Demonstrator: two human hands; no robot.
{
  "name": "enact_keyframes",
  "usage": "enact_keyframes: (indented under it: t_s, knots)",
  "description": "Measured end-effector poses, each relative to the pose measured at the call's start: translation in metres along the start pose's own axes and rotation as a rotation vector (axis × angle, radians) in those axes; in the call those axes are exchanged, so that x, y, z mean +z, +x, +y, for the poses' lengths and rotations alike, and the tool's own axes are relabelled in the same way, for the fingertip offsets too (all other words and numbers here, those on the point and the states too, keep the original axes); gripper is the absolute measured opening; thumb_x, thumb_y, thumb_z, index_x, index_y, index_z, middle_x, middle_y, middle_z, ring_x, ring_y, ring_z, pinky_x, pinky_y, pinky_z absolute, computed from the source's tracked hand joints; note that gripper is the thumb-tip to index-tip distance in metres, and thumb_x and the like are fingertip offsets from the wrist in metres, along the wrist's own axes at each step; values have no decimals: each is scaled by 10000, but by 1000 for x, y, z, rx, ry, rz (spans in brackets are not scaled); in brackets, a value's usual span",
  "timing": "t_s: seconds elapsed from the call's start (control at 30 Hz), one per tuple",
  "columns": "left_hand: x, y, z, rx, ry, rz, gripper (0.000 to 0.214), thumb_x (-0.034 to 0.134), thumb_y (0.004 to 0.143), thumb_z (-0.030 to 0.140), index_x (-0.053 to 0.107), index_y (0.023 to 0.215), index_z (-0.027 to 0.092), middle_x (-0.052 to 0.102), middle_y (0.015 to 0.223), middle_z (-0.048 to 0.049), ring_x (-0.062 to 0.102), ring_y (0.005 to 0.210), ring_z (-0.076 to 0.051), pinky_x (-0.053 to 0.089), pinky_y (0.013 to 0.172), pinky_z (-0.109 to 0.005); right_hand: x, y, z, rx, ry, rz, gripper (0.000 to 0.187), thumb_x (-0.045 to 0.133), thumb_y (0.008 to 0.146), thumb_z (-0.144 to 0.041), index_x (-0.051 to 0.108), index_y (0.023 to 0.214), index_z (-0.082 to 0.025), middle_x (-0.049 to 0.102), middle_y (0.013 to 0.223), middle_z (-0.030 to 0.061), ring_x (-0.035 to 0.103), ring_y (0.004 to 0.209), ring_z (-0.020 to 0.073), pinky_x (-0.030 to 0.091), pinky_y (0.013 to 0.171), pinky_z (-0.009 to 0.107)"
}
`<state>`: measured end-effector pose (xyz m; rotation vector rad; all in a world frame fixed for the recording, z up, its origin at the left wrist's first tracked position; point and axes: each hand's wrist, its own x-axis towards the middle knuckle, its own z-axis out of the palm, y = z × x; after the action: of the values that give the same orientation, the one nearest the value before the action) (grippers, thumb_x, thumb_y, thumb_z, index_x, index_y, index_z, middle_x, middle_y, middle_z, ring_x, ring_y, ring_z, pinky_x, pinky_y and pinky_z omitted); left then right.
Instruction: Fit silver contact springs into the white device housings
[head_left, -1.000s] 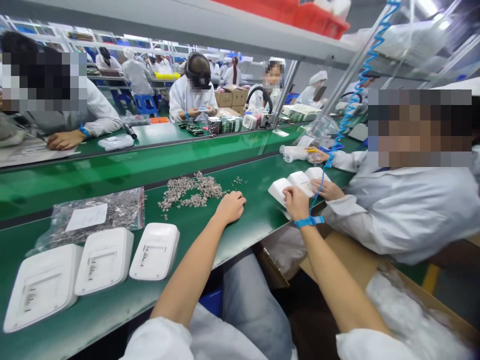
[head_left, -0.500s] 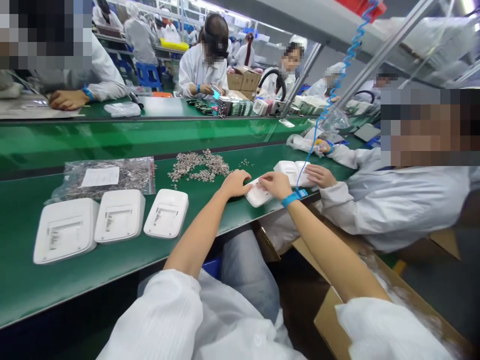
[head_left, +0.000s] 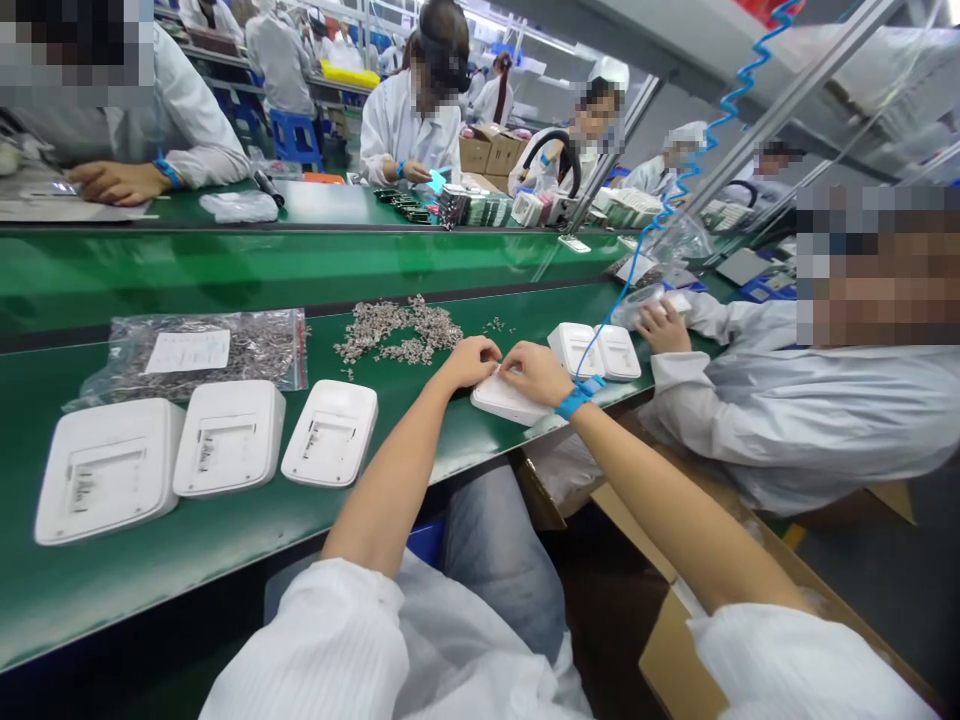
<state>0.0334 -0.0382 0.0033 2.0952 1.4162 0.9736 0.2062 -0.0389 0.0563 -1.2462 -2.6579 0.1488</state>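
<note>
A white plastic housing (head_left: 508, 402) lies on the green bench in front of me, partly covered by my hands. My left hand (head_left: 469, 364) is curled at its far left edge, with thumb and fingers gripping there. Over the housing's top, my right hand (head_left: 537, 374) has its fingertips pinched together; whatever small thing they hold is hidden. Beyond my left hand lies a loose pile of small metal pieces (head_left: 405, 335), possibly spring contacts. On the left, three similar housings stand in a row, the nearest being a white housing (head_left: 330, 435) with metal contacts in its recess.
A clear bag of metal pieces (head_left: 187, 350) lies behind the row. To the right are two white housings (head_left: 619, 355) beside a co-worker's hand (head_left: 664, 328). A blue coiled cord (head_left: 637, 250) runs down to my right wristband (head_left: 576, 396). An open carton (head_left: 675, 640) stands below the bench.
The housing under my hands has turned and shifted slightly left. My hands have come closer together over it. The co-worker's hand on the right has moved off the white housings.
</note>
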Motion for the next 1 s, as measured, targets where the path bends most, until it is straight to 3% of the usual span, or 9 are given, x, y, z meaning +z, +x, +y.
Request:
enact_keyframes:
  t_s: [0.2,0.37,0.57,0.73,0.87,1.0]
  knots:
    - [1,0,-1,-27,-69,6,159,595,759,101,717,844,157,699,864,-18,619,788,-137,506,764,-257,8,7,4,44,-50,26,114,631,810,-164,740,777,-157,696,886,84,603,782,189,435,719,282]
    - [3,0,-2,-26,-101,20,130,602,759,105,711,811,154,689,829,-18,610,779,-139,497,755,-257,5,11,3,46,-30,-75,76,653,781,-159,718,747,-175,704,842,60,609,757,183,424,704,271]
    - [3,1,-5,-23,-120,3,120,603,753,102,699,800,155,683,821,-14,604,779,-140,490,750,-259,6,18,8,80,5,-107,29,660,751,-156,670,740,-180,696,817,41,600,746,176,409,687,268]
    - [0,0,-4,-3,-122,-33,121,666,717,122,696,830,158,675,858,-13,608,810,-151,491,753,-267,5,26,21,125,72,-200,196,794,692,-249,630,778,-185,661,772,12,562,681,162,387,615,260]
    - [-3,0,-1,17,-111,-56,146,708,710,160,716,856,160,659,881,-26,608,867,-175,498,814,-295,7,-1,25,-73,64,-45,176,755,785,-321,705,872,-175,646,902,68,586,830,219,457,745,324]
    - [-5,0,2,18,-92,-100,129,674,740,169,729,856,162,647,899,-33,602,880,-179,501,830,-305,12,-37,24,-233,8,131,291,525,973,-339,756,1098,-214,609,1117,121,534,970,270,447,905,447]
